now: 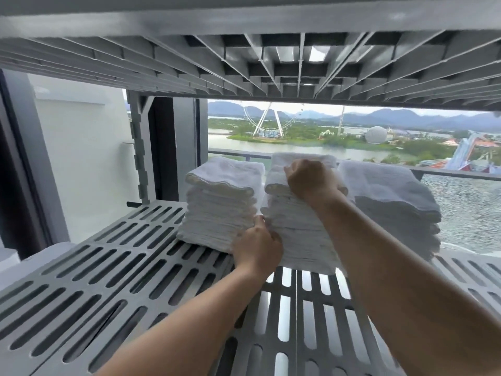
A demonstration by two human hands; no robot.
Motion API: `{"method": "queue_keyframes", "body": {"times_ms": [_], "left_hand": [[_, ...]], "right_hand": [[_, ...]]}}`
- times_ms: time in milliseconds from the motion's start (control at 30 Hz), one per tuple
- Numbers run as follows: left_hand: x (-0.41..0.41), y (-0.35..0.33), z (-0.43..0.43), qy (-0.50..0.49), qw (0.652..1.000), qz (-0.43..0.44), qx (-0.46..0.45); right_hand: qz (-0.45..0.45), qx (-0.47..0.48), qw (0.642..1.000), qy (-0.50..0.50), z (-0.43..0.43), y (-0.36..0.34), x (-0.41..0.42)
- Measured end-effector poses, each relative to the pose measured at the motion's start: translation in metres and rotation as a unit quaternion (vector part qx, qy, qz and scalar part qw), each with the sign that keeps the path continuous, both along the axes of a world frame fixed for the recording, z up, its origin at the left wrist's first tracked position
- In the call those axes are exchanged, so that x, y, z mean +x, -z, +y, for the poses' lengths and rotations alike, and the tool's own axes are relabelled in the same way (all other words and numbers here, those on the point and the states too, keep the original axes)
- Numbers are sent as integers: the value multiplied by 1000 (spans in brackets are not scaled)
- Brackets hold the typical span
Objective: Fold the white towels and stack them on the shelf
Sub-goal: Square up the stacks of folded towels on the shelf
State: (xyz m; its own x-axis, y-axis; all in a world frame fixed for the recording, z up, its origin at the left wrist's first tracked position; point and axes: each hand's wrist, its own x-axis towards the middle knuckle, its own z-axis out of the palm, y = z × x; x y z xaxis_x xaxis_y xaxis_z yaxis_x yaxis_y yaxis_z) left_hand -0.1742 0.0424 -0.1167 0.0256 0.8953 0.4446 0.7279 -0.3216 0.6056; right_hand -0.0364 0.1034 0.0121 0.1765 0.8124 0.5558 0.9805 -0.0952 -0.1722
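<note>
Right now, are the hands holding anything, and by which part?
Both hold the middle stack of folded white towels: the left hand grips its lower left front corner, the right hand grips the top front edge.

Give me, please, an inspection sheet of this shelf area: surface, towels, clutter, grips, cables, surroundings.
Surface: grey slotted shelf, with the ribbed underside of an upper shelf above it.
Job's things: three stacks of folded white towels side by side: left stack, middle stack, right stack.
Clutter: nothing seen.
Grips: left grip holds the middle stack's lower left corner; right grip grips its top front edge.
Cables: nothing seen.
Surroundings: outside view of a Ferris wheel, water and hills.
</note>
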Motion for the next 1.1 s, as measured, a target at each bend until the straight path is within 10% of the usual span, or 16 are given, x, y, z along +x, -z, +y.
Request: {"method": "queue_keyframes", "body": {"times_ms": [100, 333, 1100], "left_hand": [[5, 3, -3, 83, 987, -134, -41], [12, 10, 0, 159, 912, -372, -67], [7, 19, -1, 119, 968, -219, -31]], "right_hand": [[-31, 224, 974, -13, -41, 43, -8], [-118, 276, 952, -54, -47, 125, -6], [-135, 285, 948, -51, -47, 134, -2]]}}
